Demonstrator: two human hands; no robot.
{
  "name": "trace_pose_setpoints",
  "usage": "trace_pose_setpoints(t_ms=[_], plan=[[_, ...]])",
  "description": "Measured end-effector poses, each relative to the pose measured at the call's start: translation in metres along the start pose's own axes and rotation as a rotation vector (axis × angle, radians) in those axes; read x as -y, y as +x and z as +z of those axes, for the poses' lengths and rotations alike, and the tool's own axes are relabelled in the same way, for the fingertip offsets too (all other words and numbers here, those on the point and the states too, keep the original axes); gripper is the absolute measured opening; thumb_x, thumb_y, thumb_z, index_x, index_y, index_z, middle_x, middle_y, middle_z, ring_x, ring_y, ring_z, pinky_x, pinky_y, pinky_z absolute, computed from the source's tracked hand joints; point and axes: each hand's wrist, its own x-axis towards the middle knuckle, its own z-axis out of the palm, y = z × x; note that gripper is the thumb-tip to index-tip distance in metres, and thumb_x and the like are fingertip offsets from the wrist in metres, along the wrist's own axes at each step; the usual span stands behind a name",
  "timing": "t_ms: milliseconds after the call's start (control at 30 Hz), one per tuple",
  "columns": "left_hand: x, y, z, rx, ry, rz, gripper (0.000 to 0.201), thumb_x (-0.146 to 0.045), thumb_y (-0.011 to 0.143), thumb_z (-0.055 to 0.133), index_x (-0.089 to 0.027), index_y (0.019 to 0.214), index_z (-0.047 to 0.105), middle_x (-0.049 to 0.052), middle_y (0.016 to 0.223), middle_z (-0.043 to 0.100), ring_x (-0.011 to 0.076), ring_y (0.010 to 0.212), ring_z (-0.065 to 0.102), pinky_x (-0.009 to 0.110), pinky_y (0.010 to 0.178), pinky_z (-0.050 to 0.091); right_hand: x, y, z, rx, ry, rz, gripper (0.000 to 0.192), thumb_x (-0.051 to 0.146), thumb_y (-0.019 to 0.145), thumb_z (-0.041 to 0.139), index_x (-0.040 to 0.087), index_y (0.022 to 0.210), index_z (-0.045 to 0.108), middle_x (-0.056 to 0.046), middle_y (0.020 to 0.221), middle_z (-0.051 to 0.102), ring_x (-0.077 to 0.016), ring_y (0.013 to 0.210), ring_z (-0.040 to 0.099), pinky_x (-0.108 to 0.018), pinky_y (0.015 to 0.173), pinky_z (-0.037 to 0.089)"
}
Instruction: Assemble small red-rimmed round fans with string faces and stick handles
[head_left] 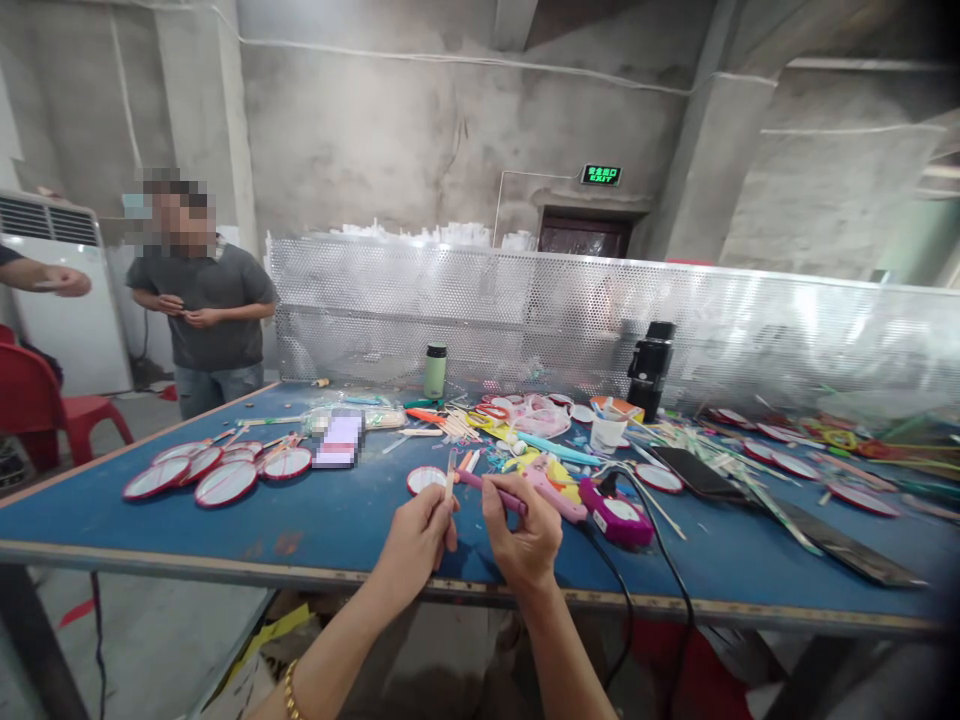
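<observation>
My left hand point(420, 530) is closed around a thin, flat, pale stick point(451, 474), held upright above the table's front part. In my right hand point(526, 532) is a purple pen-like tool point(477, 483), gripped as one holds a pen. Its tip points left and is close to the stick; whether they touch, I cannot tell. Just behind my left hand lies a white round disc with a red rim point(424, 480). Right of my right hand are a pink glue-gun-shaped tool point(553, 487) and a purple power socket block point(619, 514) with black cords.
More red-rimmed discs point(225, 482) lie on the blue table point(322, 530) at left, by a lit phone point(337, 440). A green bottle point(435, 371), white cup point(607, 434) and black flask point(651, 370) stand behind. Sticks and strips clutter the right. A person point(217, 310) stands at left.
</observation>
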Motion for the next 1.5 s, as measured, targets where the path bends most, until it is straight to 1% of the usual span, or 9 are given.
trace_pose_setpoints(t_ms=[100, 300, 433, 633, 800, 967, 1367, 1500], plan=[[0.0002, -0.0003, -0.0002, 0.003, 0.007, 0.006, 0.029, -0.045, 0.090, 0.041, -0.018, 0.085, 0.050, -0.006, 0.053, 0.052, 0.0062, 0.035, 0.037, 0.017, 0.036, 0.025, -0.0001, 0.0002, 0.0000, 0.016, -0.007, -0.001, 0.008, 0.015, 0.084, 0.058, 0.017, 0.081, 0.065, -0.001, 0.066, 0.064, -0.0119, 0.057, 0.059, -0.024, 0.059, 0.048], [-0.0020, 0.0000, 0.0002, 0.002, 0.014, -0.007, 0.028, -0.045, 0.089, 0.041, -0.018, 0.084, 0.050, -0.006, 0.053, 0.051, 0.0061, 0.034, 0.037, 0.017, 0.035, 0.024, 0.0004, -0.0007, -0.0002, -0.010, 0.008, -0.015, 0.008, 0.012, 0.083, 0.059, 0.018, 0.083, 0.065, 0.000, 0.067, 0.064, -0.0118, 0.058, 0.058, -0.024, 0.061, 0.048], [-0.0023, -0.0002, 0.0004, -0.003, 0.014, -0.003, 0.029, -0.045, 0.089, 0.041, -0.018, 0.085, 0.050, -0.006, 0.053, 0.052, 0.0062, 0.035, 0.037, 0.017, 0.035, 0.025, 0.0004, -0.0009, 0.0002, 0.018, 0.006, -0.001, 0.007, 0.013, 0.083, 0.060, 0.017, 0.081, 0.065, -0.001, 0.066, 0.063, -0.0119, 0.057, 0.058, -0.025, 0.060, 0.048], [-0.0027, -0.0007, 0.0008, -0.002, 0.004, -0.003, 0.029, -0.046, 0.088, 0.042, -0.018, 0.084, 0.050, -0.006, 0.053, 0.052, 0.0063, 0.034, 0.037, 0.018, 0.035, 0.024, 0.0010, -0.0001, -0.0001, -0.024, -0.011, -0.005, 0.008, 0.014, 0.083, 0.059, 0.018, 0.081, 0.066, 0.000, 0.066, 0.064, -0.0114, 0.057, 0.058, -0.024, 0.059, 0.048], [-0.0021, -0.0010, 0.0006, -0.005, 0.022, 0.000, 0.029, -0.045, 0.089, 0.041, -0.018, 0.085, 0.050, -0.005, 0.053, 0.052, 0.0062, 0.035, 0.038, 0.018, 0.036, 0.025, 0.0006, 0.0002, 0.0001, -0.004, -0.018, -0.003, 0.008, 0.015, 0.084, 0.058, 0.017, 0.081, 0.065, -0.001, 0.066, 0.064, -0.0117, 0.056, 0.058, -0.024, 0.059, 0.048], [-0.0020, -0.0004, -0.0001, 0.001, 0.024, 0.003, 0.030, -0.045, 0.089, 0.041, -0.018, 0.084, 0.050, -0.005, 0.054, 0.052, 0.0061, 0.035, 0.038, 0.018, 0.035, 0.025, -0.0002, -0.0009, 0.0001, -0.022, -0.003, -0.003, 0.007, 0.014, 0.083, 0.059, 0.018, 0.082, 0.065, -0.001, 0.066, 0.064, -0.0120, 0.057, 0.059, -0.024, 0.060, 0.048], [-0.0003, 0.0015, 0.0007, 0.008, 0.001, -0.015, 0.029, -0.046, 0.090, 0.041, -0.018, 0.085, 0.049, -0.005, 0.053, 0.052, 0.0058, 0.034, 0.037, 0.017, 0.035, 0.024, 0.0008, -0.0009, -0.0006, 0.013, 0.006, -0.023, 0.008, 0.011, 0.082, 0.060, 0.017, 0.082, 0.065, 0.000, 0.066, 0.063, -0.0114, 0.056, 0.057, -0.024, 0.058, 0.046], [0.0011, 0.0026, 0.0008, 0.013, -0.009, -0.004, 0.029, -0.045, 0.090, 0.040, -0.018, 0.086, 0.049, -0.005, 0.054, 0.053, 0.0057, 0.034, 0.037, 0.017, 0.035, 0.024, 0.0014, -0.0001, -0.0016, -0.022, 0.004, -0.025, 0.010, 0.010, 0.082, 0.060, 0.018, 0.083, 0.065, 0.000, 0.067, 0.064, -0.0114, 0.058, 0.058, -0.024, 0.060, 0.047]])
